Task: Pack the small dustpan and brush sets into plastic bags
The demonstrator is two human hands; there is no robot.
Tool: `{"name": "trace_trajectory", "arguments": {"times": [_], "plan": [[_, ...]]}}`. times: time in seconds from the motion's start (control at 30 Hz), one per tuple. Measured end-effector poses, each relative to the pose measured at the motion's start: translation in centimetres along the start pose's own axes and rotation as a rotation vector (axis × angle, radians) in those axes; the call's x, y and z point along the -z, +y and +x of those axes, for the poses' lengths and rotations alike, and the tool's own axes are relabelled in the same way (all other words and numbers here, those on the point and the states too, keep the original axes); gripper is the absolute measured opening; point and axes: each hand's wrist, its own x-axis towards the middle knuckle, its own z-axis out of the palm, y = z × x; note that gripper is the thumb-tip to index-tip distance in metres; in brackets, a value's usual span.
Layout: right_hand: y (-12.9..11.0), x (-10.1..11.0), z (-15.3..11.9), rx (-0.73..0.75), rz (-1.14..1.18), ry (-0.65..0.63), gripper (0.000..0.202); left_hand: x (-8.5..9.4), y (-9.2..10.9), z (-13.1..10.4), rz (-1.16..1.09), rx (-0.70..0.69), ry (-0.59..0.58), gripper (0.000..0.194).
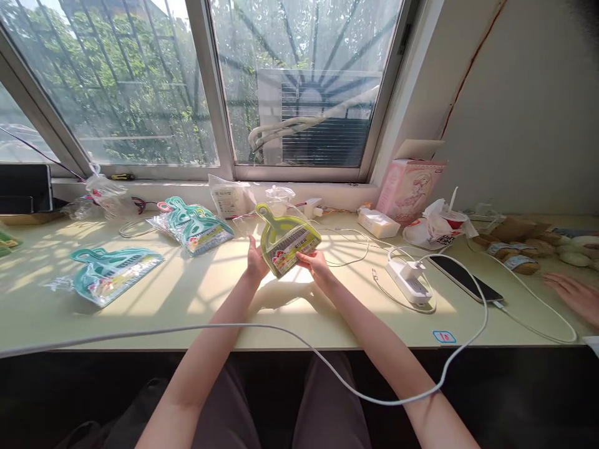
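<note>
A yellow-green dustpan set in clear wrapping (286, 240) is held up over the middle of the table, its handle pointing to the upper left. My left hand (257, 259) grips its left edge. The fingers of my right hand (316, 262) pinch its lower right side, near the printed label. To the left, a teal wrapped dustpan (112, 274) lies flat on the table. Behind it, several more teal wrapped dustpans (199, 227) overlap in a pile.
A white cable (281, 329) crosses in front, over my right forearm. On the right are a power strip (408, 282), a phone (465, 279), a pink box (412, 187), and wrapped round items (515, 249). Another person's hand (573, 296) rests at the far right.
</note>
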Motion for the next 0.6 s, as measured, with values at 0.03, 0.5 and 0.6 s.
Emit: {"name": "trace_trajectory", "arguments": {"times": [0.03,0.5,0.6], "plan": [[0.1,0.0,0.1,0.015,0.017,0.015,0.042,-0.4,-0.6,-0.2,-0.017,0.023,-0.058,0.113],[-0.6,-1.2,-1.0,0.015,0.131,-0.010,0.027,-0.8,-0.5,-0.2,-0.410,0.084,-0.014,0.080],[-0.5,-1.4,-1.3,0.008,0.125,-0.083,0.034,-1.1,-0.7,-0.4,-0.415,0.058,0.047,0.058]]}}
